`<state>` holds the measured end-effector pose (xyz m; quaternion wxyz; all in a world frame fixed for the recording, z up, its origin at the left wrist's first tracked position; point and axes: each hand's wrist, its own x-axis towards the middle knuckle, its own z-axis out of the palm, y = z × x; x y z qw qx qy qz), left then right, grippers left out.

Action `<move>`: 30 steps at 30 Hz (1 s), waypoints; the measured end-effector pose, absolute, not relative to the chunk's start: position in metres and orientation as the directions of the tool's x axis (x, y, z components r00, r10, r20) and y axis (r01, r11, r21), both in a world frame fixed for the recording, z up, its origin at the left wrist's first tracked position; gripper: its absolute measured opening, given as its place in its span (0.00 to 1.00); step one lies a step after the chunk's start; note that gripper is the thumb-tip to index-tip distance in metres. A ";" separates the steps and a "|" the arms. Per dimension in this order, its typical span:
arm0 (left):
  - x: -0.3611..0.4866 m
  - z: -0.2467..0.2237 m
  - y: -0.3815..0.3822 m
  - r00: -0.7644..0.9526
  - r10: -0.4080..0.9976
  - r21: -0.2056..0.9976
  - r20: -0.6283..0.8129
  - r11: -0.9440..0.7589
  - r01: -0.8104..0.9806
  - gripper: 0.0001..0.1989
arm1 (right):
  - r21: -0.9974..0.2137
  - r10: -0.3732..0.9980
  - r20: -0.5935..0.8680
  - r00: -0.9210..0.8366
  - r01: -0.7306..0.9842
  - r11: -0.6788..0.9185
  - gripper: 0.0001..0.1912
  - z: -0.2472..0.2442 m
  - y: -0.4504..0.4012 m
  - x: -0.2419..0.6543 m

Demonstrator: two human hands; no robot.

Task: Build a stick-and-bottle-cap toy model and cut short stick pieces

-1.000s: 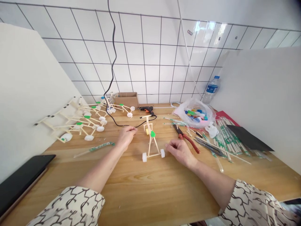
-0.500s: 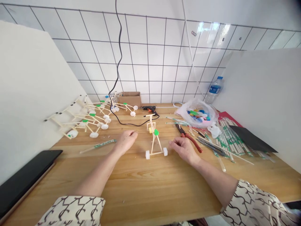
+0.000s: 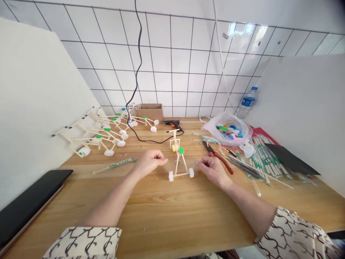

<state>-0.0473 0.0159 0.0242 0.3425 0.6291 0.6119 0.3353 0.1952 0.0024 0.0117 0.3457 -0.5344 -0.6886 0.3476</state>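
Left hand (image 3: 148, 162) and right hand (image 3: 212, 169) hover apart, palms down, either side of the wheeled stick model (image 3: 178, 158); the left sits nearer it than earlier.

Several stick-built wheeled models (image 3: 99, 135) are grouped at the left of the wooden counter (image 3: 151, 205), against a white board (image 3: 35, 90). A black smartphone (image 3: 32, 190) is laid near the front left edge. A cardboard box (image 3: 149, 112) and a hot glue gun (image 3: 172, 124) are placed at the back, and a black cable (image 3: 137, 82) is run down the white tiled wall (image 3: 178, 61). At the right, a clear plastic bag (image 3: 228, 129) of coloured bottle caps is set near a plastic water bottle (image 3: 247, 103), and wrapped wooden chopsticks (image 3: 265, 160) are partly covered by a black sheet (image 3: 288, 158).
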 end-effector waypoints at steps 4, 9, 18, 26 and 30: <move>-0.045 0.021 0.013 0.137 0.990 0.839 -0.037 -0.043 0.543 0.17 | -0.842 0.974 0.102 -0.201 0.504 0.193 0.17 0.012 0.002 0.194; -0.042 0.024 0.010 0.163 0.986 0.856 -0.037 -0.053 0.514 0.15 | -0.841 0.970 0.107 -0.220 0.499 0.206 0.17 0.008 0.002 0.194; -0.033 0.042 -0.001 0.408 0.900 0.844 -0.150 -0.098 0.527 0.14 | -0.837 0.972 0.071 -0.226 0.516 0.181 0.17 0.005 0.000 0.194; -0.029 0.046 -0.004 0.279 0.948 0.777 -0.154 -0.059 0.627 0.15 | -0.833 0.967 0.092 -0.236 0.513 0.204 0.17 0.007 -0.001 0.191; -0.025 0.045 -0.007 0.294 0.946 0.731 -0.138 -0.103 0.675 0.14 | -0.832 0.966 0.092 -0.240 0.515 0.207 0.17 0.006 -0.002 0.191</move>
